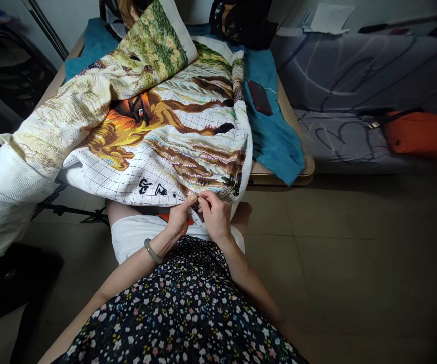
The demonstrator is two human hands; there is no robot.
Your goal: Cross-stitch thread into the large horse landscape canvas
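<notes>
A large cross-stitch canvas (123, 187) with a printed grid and a partly stitched picture in brown, orange and green spreads over the table and my lap. My left hand (180, 216) pinches its near edge, thumb on top. Close beside it, my right hand (216, 215) has thumb and forefinger pressed together at the cloth; anything as small as a needle between them is too fine to make out. A pale thread (230, 191) lies over the stitching just above my right hand. Black stitched characters (160, 189) show left of my hands.
A teal cloth (275, 144) covers the table (304, 169) under the canvas, with a dark phone (259, 98) on it. The rolled canvas end hangs off the left side. To the right are a grey patterned sofa (328, 136) and an orange bag (423, 134).
</notes>
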